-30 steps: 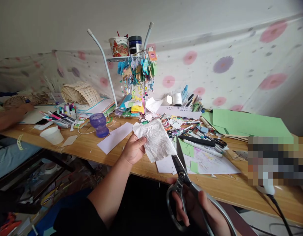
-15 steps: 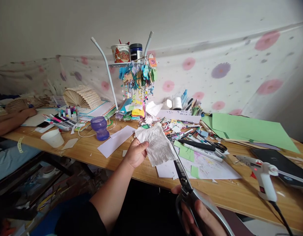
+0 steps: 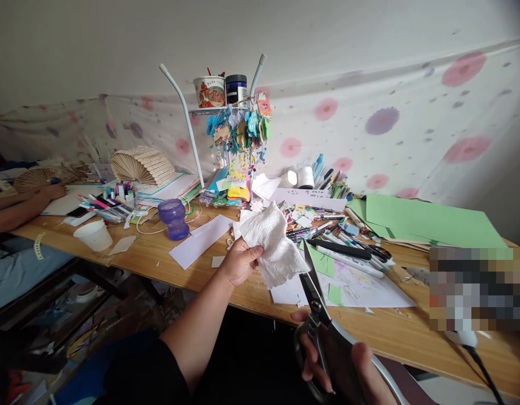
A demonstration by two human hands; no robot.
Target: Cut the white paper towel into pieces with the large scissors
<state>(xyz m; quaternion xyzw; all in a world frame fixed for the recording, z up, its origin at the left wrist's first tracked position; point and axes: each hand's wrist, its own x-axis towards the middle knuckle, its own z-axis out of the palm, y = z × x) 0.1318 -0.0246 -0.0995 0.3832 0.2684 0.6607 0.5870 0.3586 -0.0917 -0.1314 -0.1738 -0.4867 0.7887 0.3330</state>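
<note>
A piece of white paper towel (image 3: 276, 247) is pinched at its left edge by my left hand (image 3: 240, 263), thumb on top. It hangs slightly curled above the table's front part. Low on the right, my right hand (image 3: 344, 363) grips a large pair of scissors (image 3: 316, 306) by the handles. The blades are parted a little and point up at the towel's lower right corner; whether they touch it I cannot tell. Behind them lie a white sheet with coloured marks (image 3: 361, 287) and a pale green paper piece (image 3: 322, 261).
Pens and paper scraps (image 3: 306, 216) crowd the middle of the wooden table (image 3: 243, 301). A purple cup (image 3: 174, 219) and a white tub (image 3: 94, 235) stand left. Green sheets (image 3: 432, 219) lie right, near a blurred patch. Another person's hand (image 3: 53, 191) rests far left.
The scissors' blades have opened wider and my right fingers have spread in the handles. The paper towel has curled more. The view has shifted slightly.
</note>
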